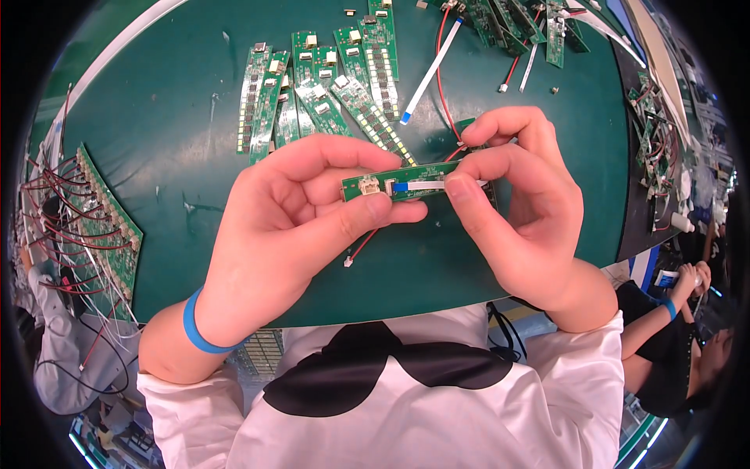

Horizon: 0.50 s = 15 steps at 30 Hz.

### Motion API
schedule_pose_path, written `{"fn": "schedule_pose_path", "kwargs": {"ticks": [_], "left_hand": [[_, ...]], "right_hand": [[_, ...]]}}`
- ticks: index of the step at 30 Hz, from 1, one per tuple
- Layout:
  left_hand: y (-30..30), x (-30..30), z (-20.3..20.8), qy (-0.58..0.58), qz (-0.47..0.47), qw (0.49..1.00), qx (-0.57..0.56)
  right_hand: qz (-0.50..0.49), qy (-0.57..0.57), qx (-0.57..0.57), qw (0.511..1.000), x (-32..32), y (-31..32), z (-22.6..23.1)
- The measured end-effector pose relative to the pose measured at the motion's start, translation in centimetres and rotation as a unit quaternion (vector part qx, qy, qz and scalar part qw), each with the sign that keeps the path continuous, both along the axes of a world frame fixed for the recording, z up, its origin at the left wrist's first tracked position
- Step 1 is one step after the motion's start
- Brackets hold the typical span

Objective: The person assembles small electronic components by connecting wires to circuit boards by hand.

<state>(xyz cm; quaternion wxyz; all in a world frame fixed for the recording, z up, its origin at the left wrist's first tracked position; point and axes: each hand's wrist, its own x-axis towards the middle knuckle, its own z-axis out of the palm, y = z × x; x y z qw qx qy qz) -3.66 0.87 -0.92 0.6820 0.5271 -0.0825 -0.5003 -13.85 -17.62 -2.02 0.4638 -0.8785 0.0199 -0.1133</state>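
Note:
A narrow green circuit board [437, 170] is held level over the mat between my two hands. My left hand [273, 199] grips its left end, thumb on the face and fingers behind. A cream wire socket [369, 186] sits on that end. My right hand [535, 195] pinches a white flat ribbon cable [426, 186] against the board with thumb and forefinger. The cable's blue end lies at a small connector beside the socket; whether it is seated I cannot tell. Below the board hangs a red-and-black wire with a small white plug [349, 260]. My right fingers hide the board's right end.
Several green LED boards [375, 117] lie in a cluster beyond my hands. Another ribbon cable [431, 72] and more wired boards [500, 23] are at the far right. A panel of wired boards [105, 227] stands on the left. Another person's arm [652, 324] shows at right.

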Motion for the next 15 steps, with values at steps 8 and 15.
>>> {"fn": "schedule_pose_path", "kwargs": {"ticks": [8, 15], "left_hand": [[0.00, -0.02, -0.17, -0.028, -0.013, 0.999, 0.007], [-0.28, -0.18, -0.45, -0.001, 0.001, 1.000, 0.008]], "right_hand": [[0.005, 0.005, 0.002, 1.000, 0.09, 0.15, 0.08], [0.006, 0.012, 0.039, 0.999, 0.09, 0.23, -0.02]]}}
